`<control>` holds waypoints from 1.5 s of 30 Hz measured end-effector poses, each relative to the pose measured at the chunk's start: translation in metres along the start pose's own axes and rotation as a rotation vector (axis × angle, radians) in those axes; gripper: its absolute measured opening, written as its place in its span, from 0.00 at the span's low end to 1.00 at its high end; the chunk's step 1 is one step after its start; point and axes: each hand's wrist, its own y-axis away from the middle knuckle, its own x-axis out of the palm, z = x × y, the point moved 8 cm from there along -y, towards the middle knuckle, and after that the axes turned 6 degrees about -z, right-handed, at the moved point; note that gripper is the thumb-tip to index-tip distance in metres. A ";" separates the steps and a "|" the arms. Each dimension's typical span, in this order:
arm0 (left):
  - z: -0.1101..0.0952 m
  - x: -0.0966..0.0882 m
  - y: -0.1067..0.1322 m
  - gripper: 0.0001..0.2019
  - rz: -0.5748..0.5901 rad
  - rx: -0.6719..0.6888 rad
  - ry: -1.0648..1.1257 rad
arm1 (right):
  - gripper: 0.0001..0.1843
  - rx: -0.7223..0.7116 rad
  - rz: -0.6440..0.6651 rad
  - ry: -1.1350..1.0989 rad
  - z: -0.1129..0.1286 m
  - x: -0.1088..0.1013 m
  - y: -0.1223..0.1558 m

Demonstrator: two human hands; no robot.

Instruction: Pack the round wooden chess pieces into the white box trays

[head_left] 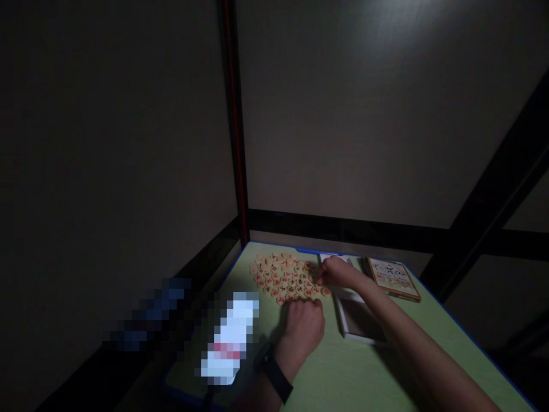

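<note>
Just beyond left fingers [305,307], round pieces [285,279].

Dim, faint glare on wall [377,46]

- Pieces [291,279]: many small, round, pale wooden-looking discs, spread in one crowded patch left of the tray [360,320] and reaching farther back than it.
- Marking: most of those in the middle and front show a red or black character on the upper face; the characters are too small to read.
- Plain-looking discs [261,266]: several at the back left, farthest from the tray, whose faces seem bare, though the dim light makes this hard to tell.
- Pose: they lie flat, many touching in uneven rows.
- End disc [326,292]: red-marked, lying flat just beside the tray's far left corner.
</note>
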 end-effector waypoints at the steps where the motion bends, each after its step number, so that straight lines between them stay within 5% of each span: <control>1: 0.000 -0.001 0.000 0.13 0.001 0.000 0.004 | 0.11 0.014 -0.018 0.029 0.003 -0.002 -0.005; 11: 0.000 0.000 0.001 0.13 -0.006 0.000 0.018 | 0.13 0.141 -0.088 0.152 0.019 0.012 -0.054; 23: 0.001 -0.004 0.002 0.14 0.031 -0.011 0.044 | 0.13 -0.160 -0.152 -0.076 0.080 0.028 -0.056; 45: -0.001 -0.004 0.002 0.14 0.077 -0.003 0.054 | 0.12 -0.133 -0.063 0.185 0.074 0.031 -0.070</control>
